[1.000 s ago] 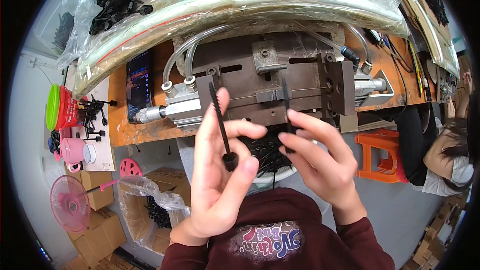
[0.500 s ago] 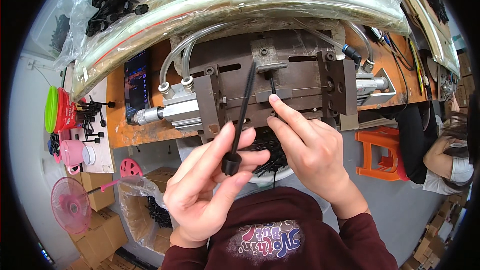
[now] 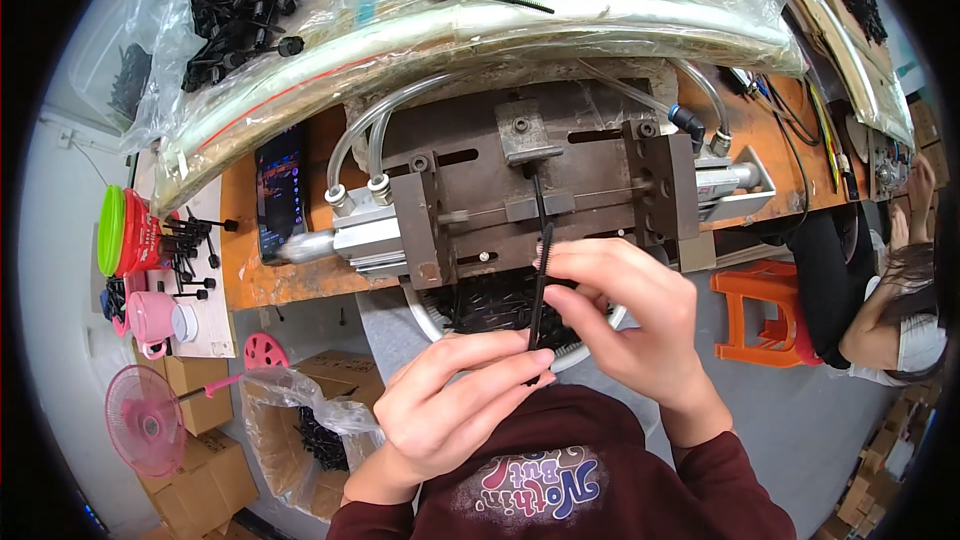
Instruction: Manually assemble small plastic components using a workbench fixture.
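My left hand (image 3: 455,395) is closed on a black brush wand (image 3: 538,305), pinching its lower end between thumb and fingers; the wand stands nearly upright and its cap is hidden by the fingers. Beside its upper end is my right hand (image 3: 630,315), fingers curled, fingertips blurred against the wand; whether they grip it cannot be told. Just beyond, a thin black rod (image 3: 539,195) sits in the middle of a dark metal fixture (image 3: 480,175), running out over a small block toward my hands. The fixture has a pneumatic cylinder (image 3: 365,240) on its left and another (image 3: 728,180) on its right.
A phone (image 3: 282,190) lies left of the fixture. Clear air hoses (image 3: 345,130) arch over it. Behind, a plastic-covered ledge (image 3: 450,35) carries loose wands (image 3: 240,15). More wands (image 3: 485,305) lie in a container below. An orange stool (image 3: 745,310) and another person (image 3: 890,310) are right.
My left hand has moved right and turned over, bringing its wand to the middle. My right hand has drawn back from the rod in the fixture toward that wand. The view has shifted slightly.
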{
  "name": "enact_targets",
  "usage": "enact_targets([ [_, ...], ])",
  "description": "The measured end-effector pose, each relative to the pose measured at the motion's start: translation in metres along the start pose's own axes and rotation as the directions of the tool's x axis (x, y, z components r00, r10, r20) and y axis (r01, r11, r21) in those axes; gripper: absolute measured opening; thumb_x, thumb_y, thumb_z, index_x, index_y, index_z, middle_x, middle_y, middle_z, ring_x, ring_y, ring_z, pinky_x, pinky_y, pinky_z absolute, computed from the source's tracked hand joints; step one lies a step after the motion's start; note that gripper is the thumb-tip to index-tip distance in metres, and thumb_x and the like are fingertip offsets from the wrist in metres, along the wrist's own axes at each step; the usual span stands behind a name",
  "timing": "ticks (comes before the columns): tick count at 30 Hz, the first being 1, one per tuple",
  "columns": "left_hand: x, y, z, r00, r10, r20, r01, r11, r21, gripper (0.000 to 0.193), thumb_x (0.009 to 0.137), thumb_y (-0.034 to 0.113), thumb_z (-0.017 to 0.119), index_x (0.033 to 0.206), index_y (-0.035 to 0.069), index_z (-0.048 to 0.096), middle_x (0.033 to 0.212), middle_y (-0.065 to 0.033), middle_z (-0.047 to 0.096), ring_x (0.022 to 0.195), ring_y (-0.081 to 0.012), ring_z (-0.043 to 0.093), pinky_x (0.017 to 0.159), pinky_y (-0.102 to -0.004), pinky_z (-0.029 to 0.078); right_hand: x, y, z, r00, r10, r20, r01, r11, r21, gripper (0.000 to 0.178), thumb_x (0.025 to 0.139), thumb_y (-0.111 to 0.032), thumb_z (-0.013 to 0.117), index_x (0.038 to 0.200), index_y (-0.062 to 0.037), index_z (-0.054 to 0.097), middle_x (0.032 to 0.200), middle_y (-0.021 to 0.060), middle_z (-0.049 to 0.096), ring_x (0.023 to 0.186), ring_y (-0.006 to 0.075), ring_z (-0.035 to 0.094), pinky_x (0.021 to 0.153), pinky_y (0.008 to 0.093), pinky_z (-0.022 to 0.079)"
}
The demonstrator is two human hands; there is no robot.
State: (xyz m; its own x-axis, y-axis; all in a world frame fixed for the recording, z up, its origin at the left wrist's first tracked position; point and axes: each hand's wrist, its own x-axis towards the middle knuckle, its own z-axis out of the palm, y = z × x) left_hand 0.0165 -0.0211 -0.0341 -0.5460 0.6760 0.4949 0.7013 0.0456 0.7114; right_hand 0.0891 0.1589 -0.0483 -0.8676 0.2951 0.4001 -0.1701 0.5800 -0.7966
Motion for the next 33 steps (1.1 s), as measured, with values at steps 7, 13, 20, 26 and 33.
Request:
enact_targets([
  [7,-0.003,0.001,0.004,0.998,0.041,0.045,-0.042,0.999,0.02,0.032,0.069,0.002,0.081,0.1,0.005,0.076,0.099,-0.0099,0.069,0.078,-0.0211,0.069,0.065,-0.03,0.056,0.009,-0.015,-0.008,0.914,0.376,0.15,-0.374,0.642,0.67,0.017,0.096,-0.008,0.06,0.104,0.0061,0.065,0.083,0.0101,0.069,0.054,0.0064,0.058,0.048,0.0198,0.045],
  [13,-0.001,0.004,0.009,0.997,0.039,0.062,-0.042,0.998,0.05,0.037,0.064,0.007,0.086,0.099,0.005,0.075,0.093,-0.0079,0.07,0.075,-0.019,0.068,0.062,-0.0284,0.055,0.01,-0.005,-0.003,0.901,0.394,0.182,-0.404,0.607,0.684,0.021,0.099,-0.012,0.054,0.096,0.0064,0.066,0.077,0.0147,0.068,0.046,0.01,0.058,0.042,0.0201,0.042],
  [20,-0.005,0.001,0.011,0.993,0.085,0.078,-0.079,0.994,-0.07,0.04,0.062,0.012,0.089,0.099,0.008,0.075,0.091,-0.0068,0.07,0.075,-0.0188,0.068,0.062,-0.0287,0.055,0.007,0.005,-0.005,0.91,0.387,0.15,-0.336,0.474,0.814,0.024,0.103,-0.016,0.049,0.1,0.0039,0.062,0.081,0.0123,0.069,0.053,0.0104,0.062,0.048,0.0205,0.046],
  [26,-0.009,0.004,0.01,0.992,0.105,0.069,-0.104,0.994,-0.022,0.035,0.062,0.012,0.088,0.095,0.009,0.076,0.108,-0.0106,0.068,0.085,-0.0232,0.069,0.071,-0.032,0.057,0.003,-0.001,-0.005,0.912,0.385,0.141,-0.343,0.526,0.778,0.028,0.104,-0.019,0.047,0.1,0.0037,0.062,0.082,0.0142,0.071,0.053,0.0112,0.063,0.048,0.0202,0.044],
  [33,-0.009,0.002,0.012,0.988,0.129,0.086,-0.127,0.991,-0.035,0.035,0.062,0.009,0.086,0.094,0.004,0.074,0.112,-0.0151,0.07,0.083,-0.024,0.071,0.069,-0.0308,0.059,-0.002,-0.003,0.001,0.907,0.385,0.172,-0.338,0.42,0.842,0.029,0.105,-0.02,0.045,0.099,0.0034,0.062,0.08,0.0153,0.071,0.051,0.0107,0.062,0.045,0.0206,0.042],
])
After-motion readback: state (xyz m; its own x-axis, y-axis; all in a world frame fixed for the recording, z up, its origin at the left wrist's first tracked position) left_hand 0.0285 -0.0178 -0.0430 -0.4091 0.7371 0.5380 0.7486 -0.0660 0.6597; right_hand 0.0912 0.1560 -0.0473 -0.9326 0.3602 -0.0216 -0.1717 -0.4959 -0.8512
